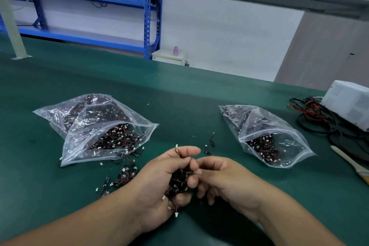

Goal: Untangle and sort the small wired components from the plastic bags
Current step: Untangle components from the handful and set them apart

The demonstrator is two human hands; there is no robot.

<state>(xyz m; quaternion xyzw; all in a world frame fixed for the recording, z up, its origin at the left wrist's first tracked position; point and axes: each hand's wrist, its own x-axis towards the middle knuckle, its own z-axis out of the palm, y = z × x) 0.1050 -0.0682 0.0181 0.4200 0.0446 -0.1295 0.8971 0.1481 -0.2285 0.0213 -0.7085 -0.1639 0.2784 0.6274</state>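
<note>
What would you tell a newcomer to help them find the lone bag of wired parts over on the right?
Look along the green workbench to the white box and its black and red cables. Just left of them lies a clear zip bag. Unlike the fuller, overlapping bags farther left, it lies alone.

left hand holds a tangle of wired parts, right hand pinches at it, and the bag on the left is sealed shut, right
Not quite. The head view shows the bag on the left open, its mouth gaping toward the hands with wired parts spilling out. The rest holds: the left hand holds the tangle and the right hand pinches at it.
</note>
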